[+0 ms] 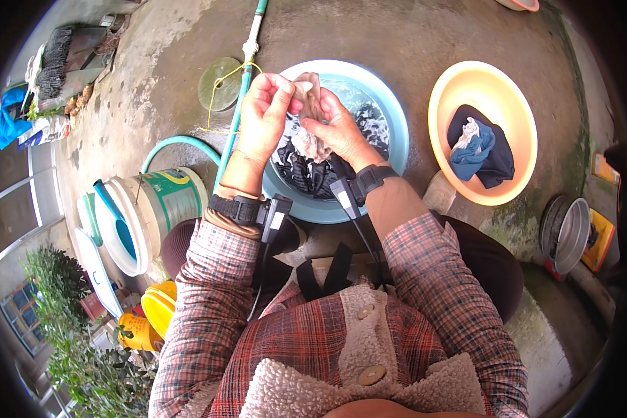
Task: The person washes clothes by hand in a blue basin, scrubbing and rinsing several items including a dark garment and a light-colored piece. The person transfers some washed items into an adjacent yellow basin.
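Over a light blue plastic basin (399, 125), both my hands grip a wet, greyish-pink cloth (310, 102). My left hand (265, 112) pinches the cloth's upper left, with a small whitish piece at the fingertips that I cannot identify. My right hand (339, 128) holds its right side lower down, thumb across the fabric. The cloth's paler, bunched lower part (311, 144) hangs just above or against dark striped fabric (318, 177) in the basin. Sudsy water (352, 93) surrounds that dark fabric. The fingers hide part of the cloth.
An orange-yellow basin (439, 120) with dark and blue cloths (473, 149) stands on the right. A green hose (239, 107) with yellow string runs beside the blue basin. A large white bucket (188, 190) lies at the left; a metal pan (572, 235) is at the far right.
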`<state>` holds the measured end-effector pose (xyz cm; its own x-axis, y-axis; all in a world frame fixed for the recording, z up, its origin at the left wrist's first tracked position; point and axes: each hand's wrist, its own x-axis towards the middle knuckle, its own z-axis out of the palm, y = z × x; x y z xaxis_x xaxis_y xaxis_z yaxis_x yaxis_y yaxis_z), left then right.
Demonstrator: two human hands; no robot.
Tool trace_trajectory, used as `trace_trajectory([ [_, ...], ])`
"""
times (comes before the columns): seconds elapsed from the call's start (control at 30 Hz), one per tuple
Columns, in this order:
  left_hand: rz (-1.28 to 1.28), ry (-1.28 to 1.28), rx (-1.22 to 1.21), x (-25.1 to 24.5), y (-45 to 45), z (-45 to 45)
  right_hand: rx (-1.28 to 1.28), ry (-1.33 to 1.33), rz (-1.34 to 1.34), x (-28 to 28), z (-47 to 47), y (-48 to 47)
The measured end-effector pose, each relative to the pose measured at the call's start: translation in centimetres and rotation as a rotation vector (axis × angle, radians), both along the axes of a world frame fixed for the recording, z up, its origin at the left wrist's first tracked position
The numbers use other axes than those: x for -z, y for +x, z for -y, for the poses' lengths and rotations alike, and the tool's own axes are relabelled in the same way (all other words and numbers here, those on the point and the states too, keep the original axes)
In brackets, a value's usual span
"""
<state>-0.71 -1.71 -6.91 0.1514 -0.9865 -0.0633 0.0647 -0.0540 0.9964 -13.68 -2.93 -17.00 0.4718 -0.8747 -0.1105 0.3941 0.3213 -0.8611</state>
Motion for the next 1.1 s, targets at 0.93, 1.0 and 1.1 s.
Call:
trace_trajectory([
  [0.93, 1.424, 0.556, 0.564, 22.5, 0.6, 1.3, -0.739, -0.184, -1.221, 6.0, -0.8, -7.5],
  [1.0, 1.457, 0.562, 0.616, 23.0, 1.5, 0.8, -0.776, -0.280, -1.339, 5.7, -1.7, -7.4],
  [1.1, 1.450, 0.794, 0.618, 22.8, 3.3, 1.9, -0.714, -0.282, -1.384, 5.9, -2.4, -7.3],
])
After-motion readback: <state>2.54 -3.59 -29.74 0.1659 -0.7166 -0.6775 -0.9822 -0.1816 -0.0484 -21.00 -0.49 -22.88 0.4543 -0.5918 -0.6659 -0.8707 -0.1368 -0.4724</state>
